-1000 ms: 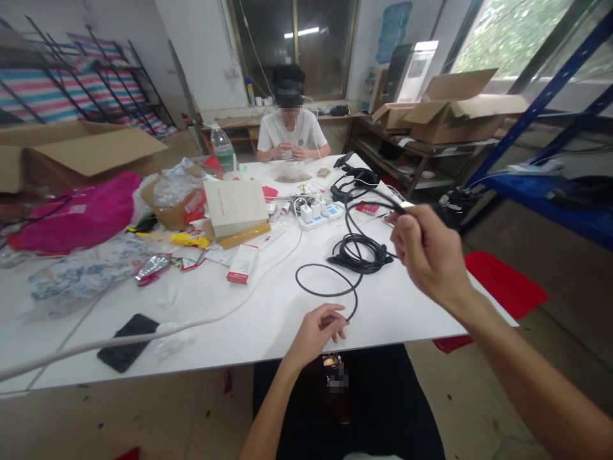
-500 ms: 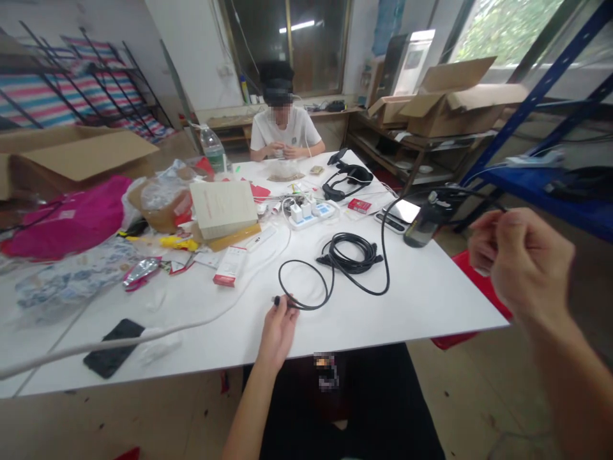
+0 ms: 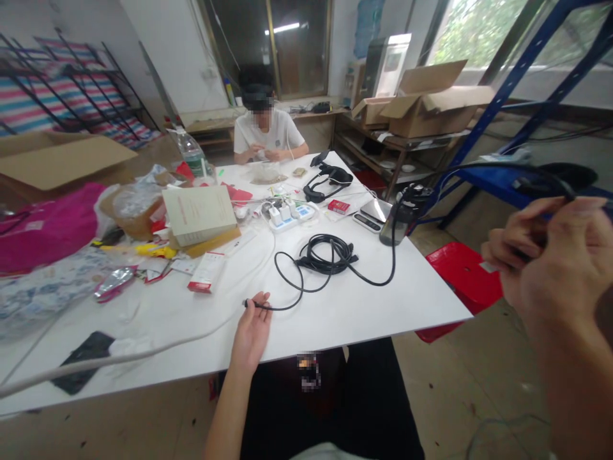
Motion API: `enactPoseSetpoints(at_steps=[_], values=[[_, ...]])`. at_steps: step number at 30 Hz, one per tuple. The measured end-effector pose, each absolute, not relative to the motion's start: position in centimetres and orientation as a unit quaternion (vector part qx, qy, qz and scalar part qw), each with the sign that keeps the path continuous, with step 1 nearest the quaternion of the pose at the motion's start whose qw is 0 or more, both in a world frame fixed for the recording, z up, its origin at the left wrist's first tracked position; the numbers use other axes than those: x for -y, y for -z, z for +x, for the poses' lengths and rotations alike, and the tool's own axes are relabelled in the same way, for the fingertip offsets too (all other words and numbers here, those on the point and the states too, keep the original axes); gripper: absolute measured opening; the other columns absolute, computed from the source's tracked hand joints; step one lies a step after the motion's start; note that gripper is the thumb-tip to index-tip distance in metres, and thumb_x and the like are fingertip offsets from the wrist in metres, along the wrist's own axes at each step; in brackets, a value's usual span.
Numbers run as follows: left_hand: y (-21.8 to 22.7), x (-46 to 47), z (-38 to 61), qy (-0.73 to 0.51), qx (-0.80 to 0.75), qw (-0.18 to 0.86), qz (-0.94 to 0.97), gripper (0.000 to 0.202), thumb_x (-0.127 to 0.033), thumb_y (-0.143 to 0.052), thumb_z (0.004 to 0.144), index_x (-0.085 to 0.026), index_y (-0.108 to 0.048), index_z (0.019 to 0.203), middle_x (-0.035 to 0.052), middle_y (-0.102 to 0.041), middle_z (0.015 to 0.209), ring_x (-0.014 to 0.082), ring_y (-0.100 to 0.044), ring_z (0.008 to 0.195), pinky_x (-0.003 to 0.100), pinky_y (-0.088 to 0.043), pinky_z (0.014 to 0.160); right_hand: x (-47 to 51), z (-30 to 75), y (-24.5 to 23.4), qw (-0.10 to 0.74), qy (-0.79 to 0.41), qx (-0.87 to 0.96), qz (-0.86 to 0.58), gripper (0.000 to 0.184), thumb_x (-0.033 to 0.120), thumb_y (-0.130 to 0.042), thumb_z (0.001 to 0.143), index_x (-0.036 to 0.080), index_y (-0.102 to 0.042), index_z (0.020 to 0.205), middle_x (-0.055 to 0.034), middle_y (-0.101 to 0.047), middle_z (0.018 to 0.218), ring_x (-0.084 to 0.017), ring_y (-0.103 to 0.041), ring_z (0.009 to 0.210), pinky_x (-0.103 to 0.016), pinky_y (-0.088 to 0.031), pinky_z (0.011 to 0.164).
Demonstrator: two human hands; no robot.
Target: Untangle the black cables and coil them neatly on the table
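Note:
Near the table's front edge, my left hand (image 3: 251, 332) is closed on one plug end of a black cable (image 3: 283, 308), its fingers loosely curled under it. From there the cable loops over the table beside a coiled bundle of black cable (image 3: 330, 253). It then rises past a dark bottle (image 3: 402, 217) to the right. My right hand (image 3: 550, 249), raised beyond the table's right edge, grips another stretch of the cable. What sits deeper in that fist is hidden by the fingers.
A power strip (image 3: 290, 218) with plugged chargers stands mid-table, near a black headset (image 3: 328, 182) and a red box (image 3: 338, 207). Clutter lies left: a book (image 3: 204, 217), a red-white carton (image 3: 207, 273), a black phone (image 3: 83, 361). A person (image 3: 271, 137) sits opposite. A red stool (image 3: 462, 275) stands right.
The view has turned right, so the table things sit further left. My right hand has turned and moved outward with the cable; my left hand still holds the plug end, its fingers less bunched.

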State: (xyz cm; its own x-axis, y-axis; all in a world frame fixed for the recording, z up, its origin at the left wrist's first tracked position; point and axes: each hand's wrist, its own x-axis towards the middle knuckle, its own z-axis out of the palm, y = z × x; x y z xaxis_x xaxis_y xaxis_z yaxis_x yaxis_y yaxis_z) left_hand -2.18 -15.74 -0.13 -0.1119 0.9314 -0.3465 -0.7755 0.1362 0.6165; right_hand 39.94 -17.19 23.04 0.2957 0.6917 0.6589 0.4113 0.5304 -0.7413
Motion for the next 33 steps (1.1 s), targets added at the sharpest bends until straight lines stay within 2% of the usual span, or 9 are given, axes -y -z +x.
enactPoseSetpoints(at_steps=[2,4,9,12,17,21,26,29,33], values=[[-0.3,15.8,-2.0,-0.638,-0.358,0.671,0.118,0.027,-0.033,-0.062,0.110,-0.013,-0.080,0.116,0.0156,-0.076,0.139,0.0199,-0.071,0.133,0.032,-0.053,0.119,17.2,37.8,-22.2,0.711,-0.169,0.508,-0.455,0.037,0.062,-0.055,0.105,0.028,-0.060,0.091,0.0031,-0.028,0.058,-0.013,-0.022,0.045,-0.032,-0.015,0.043],[-0.7,15.9,-2.0,-0.622,-0.351,0.688,0.125,0.029,-0.034,-0.060,0.111,-0.013,-0.078,0.121,0.0178,-0.072,0.146,0.0240,-0.066,0.143,0.038,-0.049,0.125,17.3,35.1,-20.5,0.695,-0.206,0.521,-0.451,0.037,0.058,-0.056,0.107,0.025,-0.063,0.094,0.0036,-0.037,0.058,-0.012,-0.033,0.047,-0.029,-0.025,0.045],[-1.2,16.1,-2.1,-0.585,-0.345,0.725,0.113,0.038,-0.041,-0.062,0.109,-0.018,-0.070,0.138,0.0181,-0.072,0.147,0.0289,-0.067,0.142,0.049,-0.048,0.126,17.3,26.8,-13.6,0.469,-0.176,0.750,-0.432,0.032,0.037,-0.043,0.114,0.021,-0.070,0.120,-0.0049,-0.068,0.089,-0.014,-0.063,0.079,-0.027,-0.050,0.070],[-1.2,16.1,-2.1,-0.579,-0.335,0.738,0.085,0.035,-0.040,-0.064,0.108,-0.016,-0.073,0.131,0.0177,-0.075,0.138,0.0277,-0.070,0.135,0.047,-0.051,0.122,16.9,21.9,-9.0,0.346,-0.115,0.850,-0.381,0.029,0.032,-0.049,0.112,0.023,-0.071,0.129,-0.0095,-0.070,0.112,-0.019,-0.065,0.101,-0.032,-0.054,0.087],[-0.7,16.5,-2.0,-0.592,-0.334,0.726,0.105,0.038,-0.044,-0.083,0.096,-0.017,-0.077,0.122,0.0063,-0.075,0.103,0.0182,-0.073,0.101,0.041,-0.056,0.113,16.8,18.0,-3.9,0.232,-0.088,0.892,-0.377,0.029,0.024,-0.052,0.109,0.024,-0.070,0.132,-0.0105,-0.068,0.119,-0.021,-0.063,0.105,-0.037,-0.055,0.091],[-0.5,16.9,-1.6,-0.597,-0.342,0.698,0.199,0.042,-0.035,-0.088,0.092,-0.018,-0.075,0.127,-0.0005,-0.065,0.089,0.0138,-0.066,0.088,0.046,-0.054,0.112,17.6,19.1,-2.7,0.262,-0.140,0.872,-0.390,0.030,0.025,-0.055,0.108,0.025,-0.069,0.135,-0.0115,-0.068,0.125,-0.022,-0.066,0.113,-0.041,-0.059,0.098],[-0.3,17.3,-0.9,-0.597,-0.389,0.665,0.223,0.048,-0.039,-0.090,0.089,-0.017,-0.071,0.127,0.0000,-0.066,0.089,0.0157,-0.068,0.087,0.048,-0.058,0.108,17.8,24.6,-2.5,0.358,-0.164,0.787,-0.475,0.028,0.031,-0.061,0.106,0.027,-0.067,0.133,-0.0112,-0.069,0.128,-0.024,-0.068,0.121,-0.043,-0.062,0.104],[0.2,18.3,-0.8,-0.577,-0.461,0.623,0.259,0.053,-0.045,-0.089,0.089,-0.019,-0.067,0.130,0.0048,-0.073,0.102,0.0216,-0.075,0.098,0.046,-0.059,0.106,16.2,30.1,-3.4,0.435,-0.120,0.689,-0.567,0.025,0.037,-0.065,0.104,0.024,-0.067,0.125,-0.0108,-0.070,0.123,-0.024,-0.070,0.113,-0.045,-0.061,0.102],[0.8,19.9,-1.4,-0.531,-0.546,0.527,0.376,0.066,-0.048,-0.083,0.093,-0.023,-0.058,0.149,0.0140,-0.072,0.133,0.0294,-0.072,0.126,0.046,-0.056,0.113,11.5,38.2,-6.0,0.557,-0.048,0.514,-0.650,0.051,0.056,-0.077,0.092,0.019,-0.062,0.125,-0.0136,-0.068,0.128,-0.025,-0.068,0.119,-0.048,-0.057,0.106]])
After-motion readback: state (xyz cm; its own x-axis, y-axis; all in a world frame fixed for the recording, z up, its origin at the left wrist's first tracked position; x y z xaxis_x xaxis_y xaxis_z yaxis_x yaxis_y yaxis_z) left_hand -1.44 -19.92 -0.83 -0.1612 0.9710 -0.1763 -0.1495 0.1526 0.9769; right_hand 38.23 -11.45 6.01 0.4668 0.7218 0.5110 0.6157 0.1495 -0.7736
